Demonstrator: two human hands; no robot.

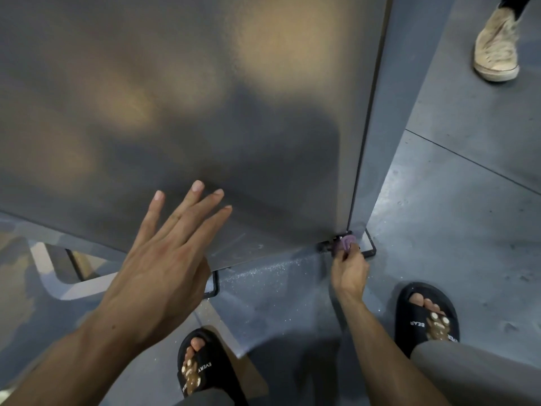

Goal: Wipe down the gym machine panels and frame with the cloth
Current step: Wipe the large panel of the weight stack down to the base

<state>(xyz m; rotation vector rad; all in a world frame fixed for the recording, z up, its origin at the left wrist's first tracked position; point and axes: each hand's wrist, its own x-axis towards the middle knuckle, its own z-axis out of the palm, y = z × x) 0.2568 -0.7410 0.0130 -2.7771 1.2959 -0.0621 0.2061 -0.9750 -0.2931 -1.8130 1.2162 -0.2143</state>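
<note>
So the big grey panel (pixel 181 112) of the gym machine fills pretty much everything from 9 o'clock round to 1 o'clock in the head view, dull metal with blurry warm reflections on it. Its bottom edge runs on a slant from the far left down toward 5 o'clock, and its right edge is a straight vertical seam next to the grey frame post (pixel 383 112).

Left hand (pixel 164 259) is spread flat, fingers straight and fanned out, with the fingertips (pixel 197 186) resting on the lower part of the panel just above that bottom edge. It holds nothing.

Right hand (pixel 349 269) is way down low at about 4 o'clock, right at the bottom corner where panel meets post. It's pinching a small bunched-up purple cloth (pixel 347 243), pushed up against a dark bolt or bracket bit (pixel 328 244) at the foot of the frame. Tight little spot, since the black base plate (pixel 369 249) sits just beside it.

Floor (pixel 453 230) is grey slabs with a seam running off at 2 to 3 o'clock, and there's room out that way. Black slides on both feet, the left slide (pixel 202 367) at 6 o'clock and the right slide (pixel 426 315) at 4 o'clock. Someone else's scuffed white sneaker (pixel 496 45) stands at 1 o'clock, well apart from the cloth.
</note>
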